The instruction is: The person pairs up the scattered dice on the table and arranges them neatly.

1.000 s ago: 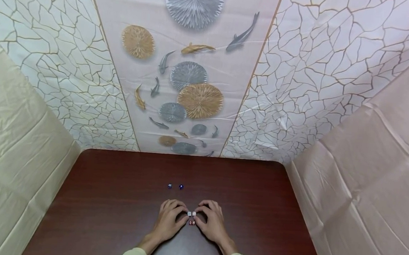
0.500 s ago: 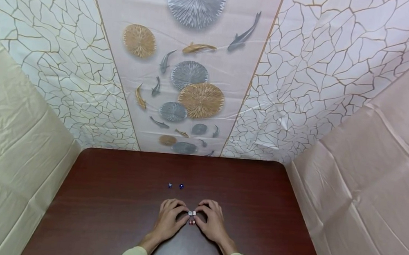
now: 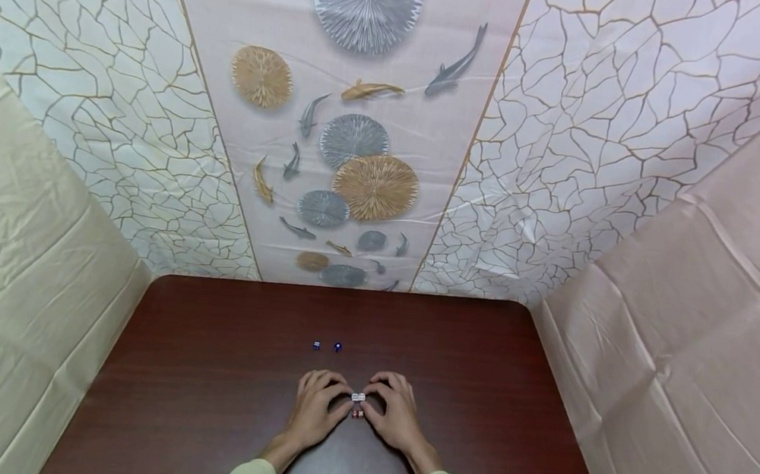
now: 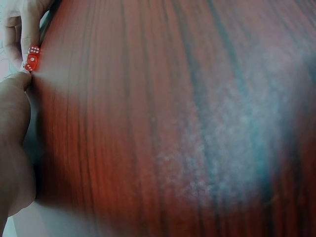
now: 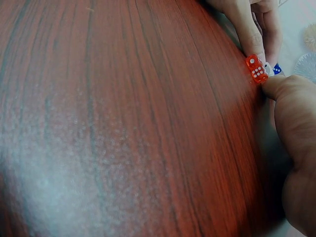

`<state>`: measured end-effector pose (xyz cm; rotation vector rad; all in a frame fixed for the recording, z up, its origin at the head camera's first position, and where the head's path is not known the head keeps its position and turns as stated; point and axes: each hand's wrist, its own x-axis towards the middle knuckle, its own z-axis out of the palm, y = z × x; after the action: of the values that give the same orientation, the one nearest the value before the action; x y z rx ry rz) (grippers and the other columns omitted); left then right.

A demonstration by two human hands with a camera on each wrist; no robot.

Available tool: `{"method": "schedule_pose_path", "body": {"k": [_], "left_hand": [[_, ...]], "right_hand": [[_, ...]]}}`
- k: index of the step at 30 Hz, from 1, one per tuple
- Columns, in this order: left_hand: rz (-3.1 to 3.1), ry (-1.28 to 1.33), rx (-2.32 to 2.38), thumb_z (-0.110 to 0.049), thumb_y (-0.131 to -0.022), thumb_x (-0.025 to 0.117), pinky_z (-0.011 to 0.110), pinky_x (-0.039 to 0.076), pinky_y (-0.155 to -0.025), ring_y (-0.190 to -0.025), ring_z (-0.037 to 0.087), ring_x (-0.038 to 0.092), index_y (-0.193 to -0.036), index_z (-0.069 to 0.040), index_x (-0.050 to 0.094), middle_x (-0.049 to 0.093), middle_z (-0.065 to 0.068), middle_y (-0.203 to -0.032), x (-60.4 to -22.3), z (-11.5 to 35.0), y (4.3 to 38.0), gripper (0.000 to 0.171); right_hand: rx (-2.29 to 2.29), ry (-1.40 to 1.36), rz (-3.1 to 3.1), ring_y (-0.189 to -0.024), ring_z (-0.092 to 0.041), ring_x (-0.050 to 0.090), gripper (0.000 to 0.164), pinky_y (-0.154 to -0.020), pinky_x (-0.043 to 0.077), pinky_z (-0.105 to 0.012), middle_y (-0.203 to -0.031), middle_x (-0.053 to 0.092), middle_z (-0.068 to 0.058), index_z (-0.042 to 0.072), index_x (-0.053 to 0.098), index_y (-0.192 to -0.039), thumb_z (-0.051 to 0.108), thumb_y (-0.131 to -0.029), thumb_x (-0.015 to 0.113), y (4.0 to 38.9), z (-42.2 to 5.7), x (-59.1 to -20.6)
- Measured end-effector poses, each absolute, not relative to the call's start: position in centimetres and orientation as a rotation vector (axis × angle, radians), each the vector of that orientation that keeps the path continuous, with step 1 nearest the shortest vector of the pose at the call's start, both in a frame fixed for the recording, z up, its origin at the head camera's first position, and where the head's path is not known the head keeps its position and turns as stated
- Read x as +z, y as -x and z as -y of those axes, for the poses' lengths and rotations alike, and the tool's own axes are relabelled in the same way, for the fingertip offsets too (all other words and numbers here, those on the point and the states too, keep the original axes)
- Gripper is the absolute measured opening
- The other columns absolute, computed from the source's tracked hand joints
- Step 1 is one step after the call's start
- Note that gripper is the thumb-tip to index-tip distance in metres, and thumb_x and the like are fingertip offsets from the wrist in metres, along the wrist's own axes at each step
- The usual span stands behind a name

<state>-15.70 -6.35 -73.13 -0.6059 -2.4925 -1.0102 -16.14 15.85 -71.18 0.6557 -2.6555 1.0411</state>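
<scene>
Two white dice stand side by side on the table between the hands in the head view. My left hand pinches the left white die between thumb and index finger. From the other side, the thumb and index finger of my right hand pinch the right white die. Just nearer to me, a pair of red dice sits close together; both wrist views show these red dice right by the thumb tips. In the right wrist view a white die is mostly hidden behind the red dice.
Two blue dice, a left one and a right one, lie apart farther back on the dark red-brown wooden table. A patterned cloth hangs behind the table, and plain beige cloths flank it.
My left hand has brought the left white die slightly rightward, and the gap between the two white dice has closed. My right hand, the red dice and the blue dice have stayed put.
</scene>
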Motion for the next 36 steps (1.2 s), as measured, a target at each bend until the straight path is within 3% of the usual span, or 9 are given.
{"method": "schedule_pose_path", "body": {"k": [16,26,36], "left_hand": [[2.533,0.581,-1.018,-0.023,-0.091,0.097,0.067,0.043,-0.115,-0.12,0.033,0.069,-0.107,-0.019,0.087,0.077,0.002,-0.115,-72.7,6.4,15.6,0.02],[2.55,0.581,-1.027,-0.023,-0.092,0.096,0.068,0.043,-0.116,-0.121,0.033,0.068,-0.108,-0.02,0.086,0.077,0.002,-0.117,-72.6,6.4,15.6,0.02],[2.524,0.573,-1.037,-0.023,-0.09,0.098,0.066,0.043,-0.116,-0.122,0.033,0.068,-0.107,-0.021,0.085,0.077,0.001,-0.117,-72.9,6.3,15.6,0.021]], "right_hand": [[1.053,-0.642,2.646,-0.129,-0.035,0.061,0.019,-0.109,0.045,-0.063,-0.131,0.073,-0.012,0.013,0.084,-0.112,0.014,-0.094,0.092,16.1,-15.8,-71.1],[1.173,-0.644,2.737,-0.133,-0.035,0.062,0.026,-0.115,0.044,-0.065,-0.133,0.074,-0.011,0.01,0.083,-0.121,0.015,-0.096,0.091,16.6,-16.5,-70.3],[1.315,-0.575,2.762,-0.129,-0.03,0.072,0.027,-0.111,0.058,-0.057,-0.131,0.08,-0.007,0.009,0.081,-0.128,0.014,-0.102,0.085,17.6,-17.5,-68.4]]}}
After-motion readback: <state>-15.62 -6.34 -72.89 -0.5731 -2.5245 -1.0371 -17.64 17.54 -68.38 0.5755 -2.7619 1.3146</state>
